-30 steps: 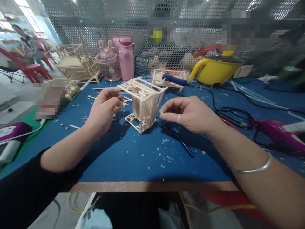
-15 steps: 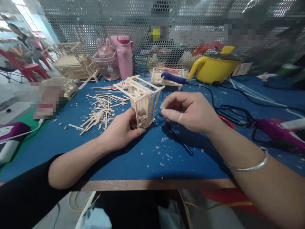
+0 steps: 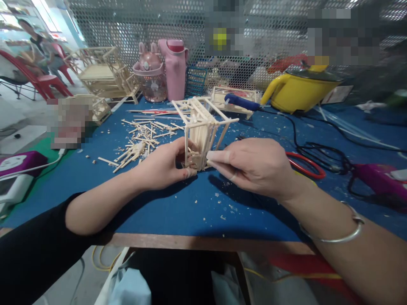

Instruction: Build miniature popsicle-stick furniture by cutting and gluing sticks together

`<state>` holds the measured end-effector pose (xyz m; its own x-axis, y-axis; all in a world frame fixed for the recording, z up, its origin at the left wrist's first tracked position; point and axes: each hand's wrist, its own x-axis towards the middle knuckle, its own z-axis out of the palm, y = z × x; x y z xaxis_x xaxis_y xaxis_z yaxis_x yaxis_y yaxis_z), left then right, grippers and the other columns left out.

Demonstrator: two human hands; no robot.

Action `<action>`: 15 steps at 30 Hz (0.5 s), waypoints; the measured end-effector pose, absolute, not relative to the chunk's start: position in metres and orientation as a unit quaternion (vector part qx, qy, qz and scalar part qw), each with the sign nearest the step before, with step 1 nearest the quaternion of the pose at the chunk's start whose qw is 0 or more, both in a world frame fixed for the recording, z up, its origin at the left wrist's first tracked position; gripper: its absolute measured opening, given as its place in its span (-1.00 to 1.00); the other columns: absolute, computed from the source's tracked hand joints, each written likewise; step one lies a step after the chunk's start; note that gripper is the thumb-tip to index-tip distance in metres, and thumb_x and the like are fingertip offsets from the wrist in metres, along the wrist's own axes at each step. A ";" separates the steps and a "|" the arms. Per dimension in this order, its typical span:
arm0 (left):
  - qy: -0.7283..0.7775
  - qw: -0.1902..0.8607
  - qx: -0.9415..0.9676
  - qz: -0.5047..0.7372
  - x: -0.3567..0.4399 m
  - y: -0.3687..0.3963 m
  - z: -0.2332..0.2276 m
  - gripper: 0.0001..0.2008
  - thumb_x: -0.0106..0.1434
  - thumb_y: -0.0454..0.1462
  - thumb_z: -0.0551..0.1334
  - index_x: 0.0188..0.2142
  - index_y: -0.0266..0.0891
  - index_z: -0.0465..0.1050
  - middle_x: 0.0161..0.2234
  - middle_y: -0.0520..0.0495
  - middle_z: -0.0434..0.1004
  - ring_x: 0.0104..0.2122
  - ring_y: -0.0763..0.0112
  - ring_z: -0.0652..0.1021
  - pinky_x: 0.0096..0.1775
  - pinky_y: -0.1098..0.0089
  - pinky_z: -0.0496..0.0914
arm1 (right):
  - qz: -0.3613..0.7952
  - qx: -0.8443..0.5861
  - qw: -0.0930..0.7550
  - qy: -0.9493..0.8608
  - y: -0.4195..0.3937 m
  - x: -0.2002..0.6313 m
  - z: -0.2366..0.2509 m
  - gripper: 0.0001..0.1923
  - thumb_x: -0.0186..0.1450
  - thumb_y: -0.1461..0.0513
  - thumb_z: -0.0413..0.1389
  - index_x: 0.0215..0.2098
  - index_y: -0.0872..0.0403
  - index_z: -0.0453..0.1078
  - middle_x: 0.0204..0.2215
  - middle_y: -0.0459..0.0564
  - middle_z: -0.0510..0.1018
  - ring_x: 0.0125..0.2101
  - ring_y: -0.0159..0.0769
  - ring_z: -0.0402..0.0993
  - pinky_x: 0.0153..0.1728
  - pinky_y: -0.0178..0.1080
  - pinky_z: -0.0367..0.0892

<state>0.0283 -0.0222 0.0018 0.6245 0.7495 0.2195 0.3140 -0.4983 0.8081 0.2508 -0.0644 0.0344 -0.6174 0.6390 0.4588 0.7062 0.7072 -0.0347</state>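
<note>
A small frame model of thin wooden sticks (image 3: pixel 200 131) stands on the blue tabletop. Round its lower left side, the fingers and thumb of my left hand (image 3: pixel 168 163) are closed. My right hand (image 3: pixel 254 167) is at the model's lower right, thumb and forefinger pinched together against or very near the uprights. Whatever is between those fingertips is too small or hidden to make out. White covers wrap the tips of the thumb and forefinger. Left of the model lies a heap of loose sticks and offcuts (image 3: pixel 140 144).
Behind stand a pink bottle (image 3: pixel 176 72), a pink bucket (image 3: pixel 153 84) and a yellow electric pot (image 3: pixel 299 93). A blue-handled tool (image 3: pixel 241 103) rests on a small stick model, its black cord running right. Red-handled pliers (image 3: pixel 313 169) lie right. Larger stick models (image 3: pixel 98 76) stand back left.
My right hand has moved left to the model's lower right side, its palm turned further down. The model has turned slightly in my left hand. The whole view has shifted a little.
</note>
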 end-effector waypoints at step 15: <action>0.312 0.417 0.733 0.438 0.030 -0.034 0.013 -0.33 -0.09 -0.45 0.39 0.04 -0.17 0.31 -0.17 -0.06 0.46 -0.11 0.20 0.48 0.00 0.21 0.34 | -0.008 -0.425 0.313 -0.849 -0.070 0.230 0.027 -0.80 0.32 0.16 0.06 -0.35 -0.02 0.51 -0.49 -0.08 0.59 -0.49 -0.32 0.49 -0.36 -0.23 0.34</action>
<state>0.0299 -0.0342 0.0130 0.4212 0.8227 0.3817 0.0927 -0.4578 0.8842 0.2301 -0.0696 0.0269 -0.4422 0.7173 0.5385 0.7275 0.6380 -0.2525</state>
